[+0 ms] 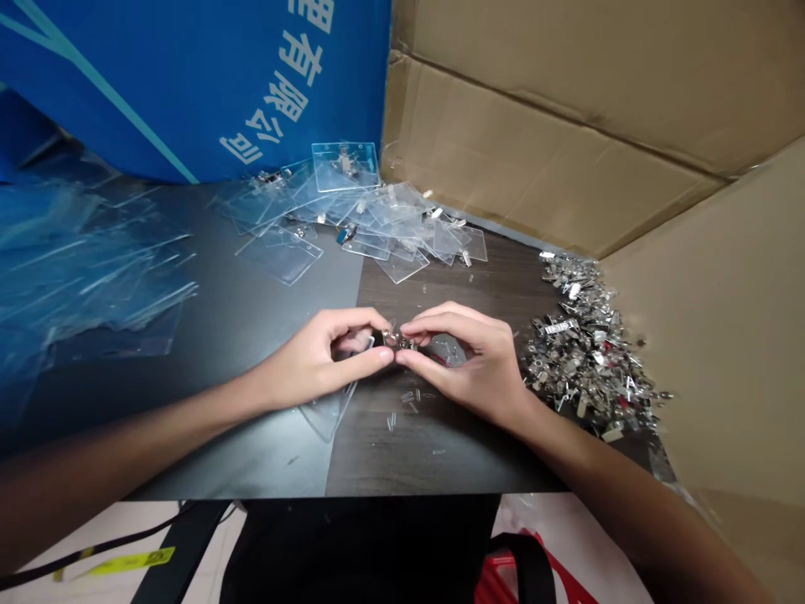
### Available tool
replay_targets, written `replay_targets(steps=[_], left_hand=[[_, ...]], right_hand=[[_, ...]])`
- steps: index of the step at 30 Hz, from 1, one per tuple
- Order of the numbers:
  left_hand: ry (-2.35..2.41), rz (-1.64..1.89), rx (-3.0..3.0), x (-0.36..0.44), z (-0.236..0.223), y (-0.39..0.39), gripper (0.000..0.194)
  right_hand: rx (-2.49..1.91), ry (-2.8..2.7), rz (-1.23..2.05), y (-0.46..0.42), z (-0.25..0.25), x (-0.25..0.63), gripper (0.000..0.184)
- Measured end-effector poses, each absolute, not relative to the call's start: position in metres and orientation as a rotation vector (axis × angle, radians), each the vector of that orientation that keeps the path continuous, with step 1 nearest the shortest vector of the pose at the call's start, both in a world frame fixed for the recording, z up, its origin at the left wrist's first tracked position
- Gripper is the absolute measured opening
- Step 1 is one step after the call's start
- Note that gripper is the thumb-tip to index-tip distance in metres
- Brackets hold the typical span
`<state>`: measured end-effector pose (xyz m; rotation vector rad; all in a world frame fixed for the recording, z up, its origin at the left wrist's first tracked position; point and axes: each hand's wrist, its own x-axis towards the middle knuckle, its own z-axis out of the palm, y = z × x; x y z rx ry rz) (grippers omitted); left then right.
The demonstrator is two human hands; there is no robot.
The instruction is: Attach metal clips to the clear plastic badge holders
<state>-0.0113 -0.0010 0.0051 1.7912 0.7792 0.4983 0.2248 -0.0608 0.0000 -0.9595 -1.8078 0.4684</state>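
Observation:
My left hand [320, 361] grips the edge of a clear plastic badge holder [327, 413], whose lower corner hangs below the fingers. My right hand [469, 361] pinches a small metal badge clip [397, 338] between finger and thumb, right at the holder's top edge. The fingertips of both hands almost meet around the clip. A small grey object with a red mark [448, 351] lies under my right fingers, partly hidden. Several loose clear plastic strips [402, 403] lie just below my hands.
A heap of clear badge holders [352, 210] lies at the back of the dark table [402, 453], and a large pile of metal clips [584, 335] lies to the right. Cardboard sheets [553, 109] wall the back and right. Blue plastic film [81, 268] covers the left.

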Motion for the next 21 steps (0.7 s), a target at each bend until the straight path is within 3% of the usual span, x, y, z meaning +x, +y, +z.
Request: replay_targets(steps=[7,12,21], left_hand=[[0.882,0.713,1.936,-0.0045,0.0068,-0.0064,0.029],[0.937,0.704,1.913,-0.0047,0.0048,-0.0042,0.030],[0.750,0.660,1.637,-0.0037,0.0009,-0.0059,0.038]], right_hand=[[-1.027,-1.788,0.514,-0.0646,0.0020,0.2197,0.013],[-1.177,-1.846,0.559,-0.0648,0.0012,0.2221,0.029],[-1.330,-1.985,0.694,-0.0638,0.0051,0.2260,0.026]])
